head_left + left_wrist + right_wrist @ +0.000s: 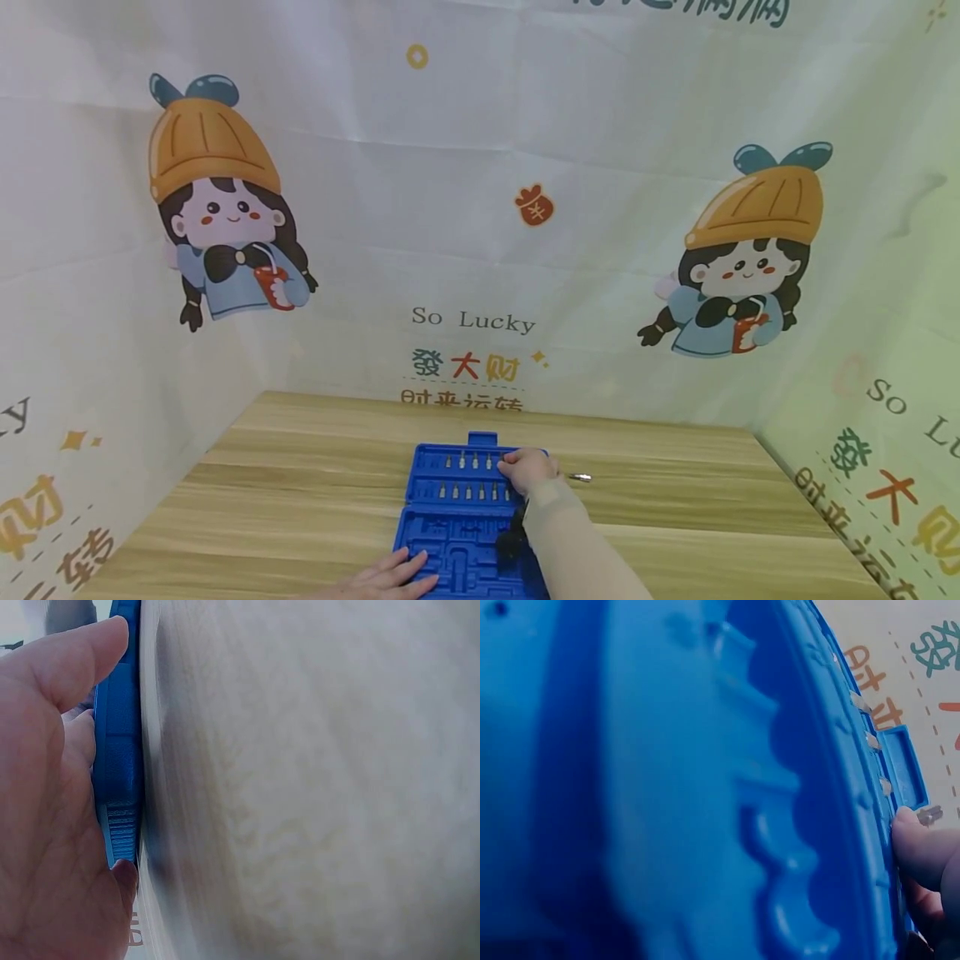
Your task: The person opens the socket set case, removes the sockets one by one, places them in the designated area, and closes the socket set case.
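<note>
A blue plastic tool case (450, 533) lies open on the wooden table (712, 517). Its far half holds two rows of small silver bits (468, 492). My right hand (527, 468) reaches over the far right corner of that half, fingers curled down. In the right wrist view, a fingertip (922, 851) pinches a silver bit (930, 816) just beyond the case rim (855, 825). My left hand (393, 575) lies flat on the near left edge of the case. In the left wrist view, its thumb (82, 656) and palm press against the blue case edge (120, 765).
One loose metal bit (579, 477) lies on the table just right of the case. Printed cloth walls (480, 250) close in the table at the back and on both sides. Bare wood lies left and right of the case.
</note>
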`<state>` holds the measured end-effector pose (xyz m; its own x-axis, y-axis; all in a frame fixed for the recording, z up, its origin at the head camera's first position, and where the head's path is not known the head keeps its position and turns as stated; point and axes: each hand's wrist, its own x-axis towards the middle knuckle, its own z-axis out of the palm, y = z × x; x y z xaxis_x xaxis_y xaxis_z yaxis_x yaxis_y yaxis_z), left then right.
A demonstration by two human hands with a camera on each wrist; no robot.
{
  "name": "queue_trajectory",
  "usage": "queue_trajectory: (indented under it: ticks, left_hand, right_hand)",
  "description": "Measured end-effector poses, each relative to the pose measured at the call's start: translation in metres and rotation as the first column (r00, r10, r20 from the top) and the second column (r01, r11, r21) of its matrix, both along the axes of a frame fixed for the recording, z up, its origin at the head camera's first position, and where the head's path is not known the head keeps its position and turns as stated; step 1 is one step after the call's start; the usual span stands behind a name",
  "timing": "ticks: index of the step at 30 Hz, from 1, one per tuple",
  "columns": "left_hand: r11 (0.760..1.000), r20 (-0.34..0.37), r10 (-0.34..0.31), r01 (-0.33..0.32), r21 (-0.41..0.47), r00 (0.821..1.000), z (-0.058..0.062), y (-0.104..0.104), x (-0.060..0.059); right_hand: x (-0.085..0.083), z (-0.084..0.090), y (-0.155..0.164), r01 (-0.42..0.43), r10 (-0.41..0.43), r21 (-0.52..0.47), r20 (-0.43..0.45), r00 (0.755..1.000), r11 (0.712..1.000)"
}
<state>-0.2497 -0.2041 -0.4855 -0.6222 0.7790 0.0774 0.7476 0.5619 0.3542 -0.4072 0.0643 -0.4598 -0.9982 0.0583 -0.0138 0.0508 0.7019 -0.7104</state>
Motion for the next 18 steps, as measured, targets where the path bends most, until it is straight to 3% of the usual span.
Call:
queue_trajectory:
  ticks: [5, 18]
  left_hand:
    - [1.0, -0.011, -0.012, 0.012, -0.019, 1.0, -0.0001, -0.0012, -0.0012]
    - [1.0, 0.013, -0.003, 0.004, -0.024, 1.0, 0.0, -0.0021, -0.0018]
  right_hand:
    - [-0.0058, -0.0034, 0.0032, -0.027, 0.028, 0.076, -0.013, 1.0, 0.997]
    - [-0.0009, -0.0002, 0.0016, -0.027, 0.028, 0.025, -0.058, 0.998, 0.999]
